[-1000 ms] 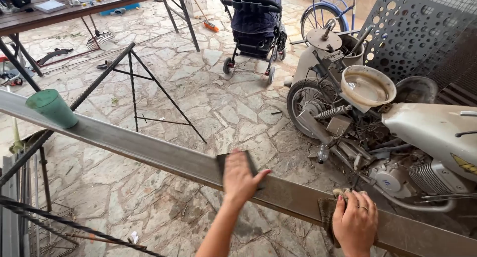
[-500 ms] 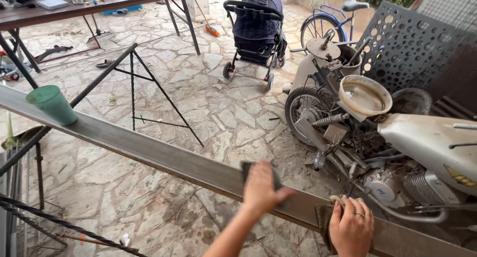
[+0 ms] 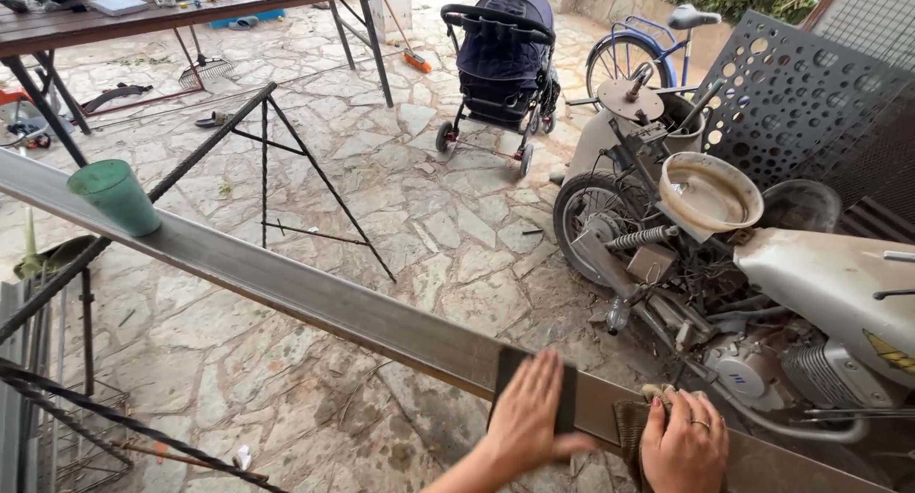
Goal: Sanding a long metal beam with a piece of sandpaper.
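We are pressing left hand point(image 3: 529, 421) flat on dark rectangular sanding block point(image 3: 536, 390) atop long grey steel beam point(image 3: 286, 283); right hand point(image 3: 684, 445), grip clamped on brown rag point(image 3: 631, 424), steadying; keeping pressure even.

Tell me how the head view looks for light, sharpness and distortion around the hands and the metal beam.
Head view: soft, even daylight, no hard shadows; the long metal beam shows a dull sheen without glare. The left hand on the dark sanding block and the right hand are sharp; wide-angle stretch shows towards the frame edges.

Person's body, head view: bare left forearm and left hand point(image 3: 530, 421) without sleeve at six o'clock; right hand point(image 3: 683, 443) at five o'clock wearing one thin ring.
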